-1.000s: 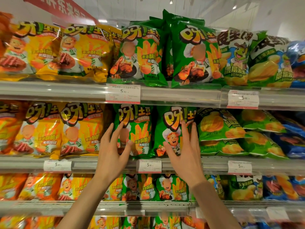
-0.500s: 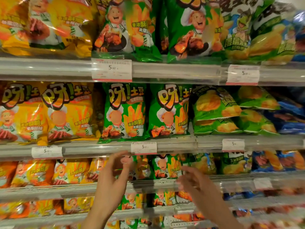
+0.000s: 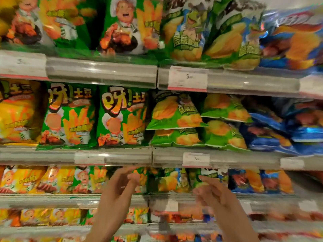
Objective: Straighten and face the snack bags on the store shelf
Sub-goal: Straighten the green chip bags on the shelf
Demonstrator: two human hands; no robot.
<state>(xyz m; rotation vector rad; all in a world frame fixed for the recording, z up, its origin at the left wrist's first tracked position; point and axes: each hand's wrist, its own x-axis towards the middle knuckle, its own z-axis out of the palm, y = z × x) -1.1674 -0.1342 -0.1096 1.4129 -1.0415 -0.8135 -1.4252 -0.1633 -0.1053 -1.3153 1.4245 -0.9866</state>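
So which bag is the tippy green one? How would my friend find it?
Find the middle shelf, the one above the hands. Right of the two upright green fries bags is a stack of lighter green chip bags. It's the top one, tilted, lying flat instead of standing.

Motion blur smears both hands, the left hand (image 3: 116,191) and right hand (image 3: 215,196); whether either touches a bag is unclear. Price tags (image 3: 187,78) are unreadable; the top-row bags (image 3: 125,25) are cut off.

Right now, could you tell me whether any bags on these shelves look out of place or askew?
Yes. On the middle shelf, the light green chip bags lie flat, stacked and tilted, while the dark green fry bags beside them stand upright. The blue bags farther right are slumped too.
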